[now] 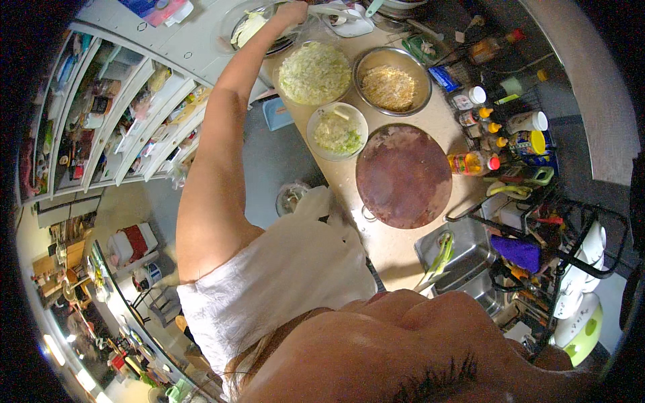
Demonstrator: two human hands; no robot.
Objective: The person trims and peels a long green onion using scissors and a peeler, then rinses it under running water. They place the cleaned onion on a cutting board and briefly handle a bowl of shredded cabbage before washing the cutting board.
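Observation:
My left hand point(292, 13) is at the top edge of the view, my bare arm stretched out over the counter point(335, 174). Its fingers look curled at the rim of a dark round vessel with a clear edge point(278, 44). Pale leafy pieces, perhaps cabbage point(250, 29), lie in that vessel. What the fingers hold is too unclear to tell. Nearest below it stands a bowl heaped with chopped pale green vegetable point(316, 73). Beside that, a steel bowl point(430, 80) contains yellowish shreds point(388, 88). My right hand is out of view.
A smaller white bowl point(311, 123) of chopped greens adjoins a round brown cutting board point(403, 176). Bottles, including one with a red cap point(471, 163), line the wall side. Green onions point(443, 252) lie by the steel sink point(466, 259). A black dish rack point(569, 257) stands behind it.

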